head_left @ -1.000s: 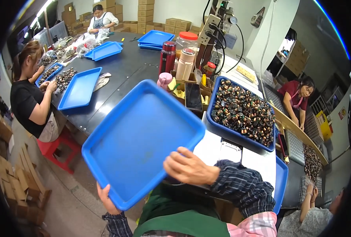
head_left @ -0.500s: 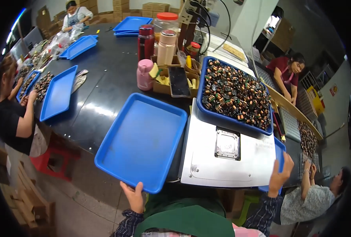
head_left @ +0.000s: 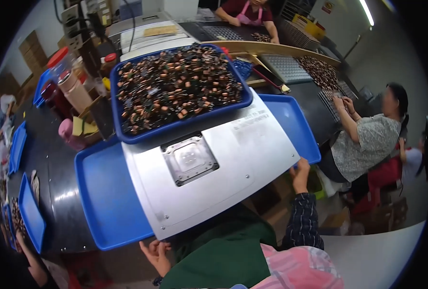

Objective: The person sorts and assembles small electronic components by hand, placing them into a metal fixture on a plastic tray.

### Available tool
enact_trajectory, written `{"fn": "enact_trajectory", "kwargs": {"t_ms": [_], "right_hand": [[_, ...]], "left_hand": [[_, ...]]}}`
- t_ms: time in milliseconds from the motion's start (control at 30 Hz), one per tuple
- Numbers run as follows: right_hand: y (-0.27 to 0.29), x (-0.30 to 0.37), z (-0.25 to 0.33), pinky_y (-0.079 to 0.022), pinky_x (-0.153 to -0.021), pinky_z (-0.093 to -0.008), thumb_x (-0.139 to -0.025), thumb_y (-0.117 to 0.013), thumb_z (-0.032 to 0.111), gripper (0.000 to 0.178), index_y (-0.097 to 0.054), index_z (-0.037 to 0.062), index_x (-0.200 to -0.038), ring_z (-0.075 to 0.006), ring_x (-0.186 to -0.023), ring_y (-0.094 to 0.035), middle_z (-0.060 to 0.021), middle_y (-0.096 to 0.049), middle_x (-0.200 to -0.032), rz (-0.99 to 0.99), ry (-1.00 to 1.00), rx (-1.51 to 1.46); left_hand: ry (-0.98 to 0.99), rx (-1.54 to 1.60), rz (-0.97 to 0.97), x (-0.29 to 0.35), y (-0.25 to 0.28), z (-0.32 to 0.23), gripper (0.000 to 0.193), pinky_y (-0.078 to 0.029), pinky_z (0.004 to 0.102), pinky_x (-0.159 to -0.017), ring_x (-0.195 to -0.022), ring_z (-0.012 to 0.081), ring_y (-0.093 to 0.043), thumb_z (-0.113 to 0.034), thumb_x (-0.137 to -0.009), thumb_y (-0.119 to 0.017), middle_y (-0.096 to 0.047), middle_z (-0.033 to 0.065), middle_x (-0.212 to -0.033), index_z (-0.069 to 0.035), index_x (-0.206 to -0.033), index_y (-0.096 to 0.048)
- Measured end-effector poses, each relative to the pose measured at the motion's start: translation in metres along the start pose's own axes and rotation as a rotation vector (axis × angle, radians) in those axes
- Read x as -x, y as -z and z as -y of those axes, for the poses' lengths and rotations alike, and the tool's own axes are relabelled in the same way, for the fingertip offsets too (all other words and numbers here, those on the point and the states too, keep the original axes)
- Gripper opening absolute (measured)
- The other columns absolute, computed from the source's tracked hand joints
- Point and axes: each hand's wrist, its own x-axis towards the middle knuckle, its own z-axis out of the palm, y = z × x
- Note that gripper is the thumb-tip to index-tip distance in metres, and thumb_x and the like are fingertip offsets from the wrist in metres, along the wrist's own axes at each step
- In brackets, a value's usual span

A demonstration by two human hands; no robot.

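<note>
My right hand (head_left: 300, 176) is closed at the near edge of the right blue tray (head_left: 298, 126), beside the corner of a silver metal plate. Some of its fingertips are hidden there. Below the near edge of the left blue tray (head_left: 109, 202), my left hand (head_left: 157, 256) has its fingers partly curled and apart, with nothing seen in them. Between the two trays lies the silver metal plate (head_left: 228, 164) with a square recessed fixture (head_left: 191, 159). A deep blue bin (head_left: 185, 130) heaped with small copper-and-black coil parts (head_left: 175, 86) rests on the plate's far part.
Bottles (head_left: 73, 89) and a pink flask (head_left: 70, 134) crowd the left of the bin. Beyond the right tray are a phone (head_left: 267, 76), a grey grid tray (head_left: 286, 69) and a pile of parts (head_left: 318, 72). A co-worker (head_left: 363, 135) sits at the right, another (head_left: 252, 14) across the table.
The view has swung right. My right hand has come down to the right tray's near edge. My left hand's fingers have curled, and it is now nearer the plate's corner.
</note>
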Motion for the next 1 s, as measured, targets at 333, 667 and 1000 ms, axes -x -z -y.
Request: {"fn": "enact_trajectory", "kwargs": {"t_ms": [333, 667, 1000], "right_hand": [[-0.020, -0.017, -0.056, -0.034, -0.078, -0.0400, -0.062, -0.058, 0.005, 0.015, -0.055, 0.0036, -0.076, -0.0299, -0.082, -0.049, -0.0105, -0.054, -0.078, -0.094, -0.051, -0.124], [-0.021, -0.052, -0.113, -0.030, -0.079, -0.0375, -0.066, -0.058, 0.006, 0.004, -0.056, 0.0060, -0.069, -0.0206, -0.068, -0.048, -0.0045, -0.047, -0.062, -0.140, -0.105, -0.165], [-0.021, -0.063, -0.153, -0.031, -0.078, -0.0351, -0.069, -0.057, 0.002, 0.023, -0.058, 0.0001, -0.092, -0.0165, -0.057, -0.047, -0.0027, -0.047, -0.057, -0.203, -0.152, -0.460]], "left_hand": [[-0.127, -0.287, -0.208, 0.011, -0.005, 0.019, 0.022, -0.038, 0.0199, -0.048, -0.057, 0.0072, -0.048, -0.017, -0.085, -0.051, -0.052, 0.0016, -0.063, -0.001, -0.100, -0.053], [-1.069, -1.022, -0.367, 0.069, -0.208, -0.058, 0.027, -0.045, 0.0384, -0.062, -0.070, 0.0278, -0.054, -0.015, -0.084, -0.042, -0.054, 0.0195, -0.088, 0.006, -0.095, -0.055], [-0.892, -0.592, -0.358, 0.083, -0.294, -0.017, 0.035, -0.033, 0.0242, -0.071, -0.076, 0.0120, -0.042, -0.021, -0.088, -0.039, -0.048, 0.0043, -0.087, -0.002, -0.117, -0.042]]}}
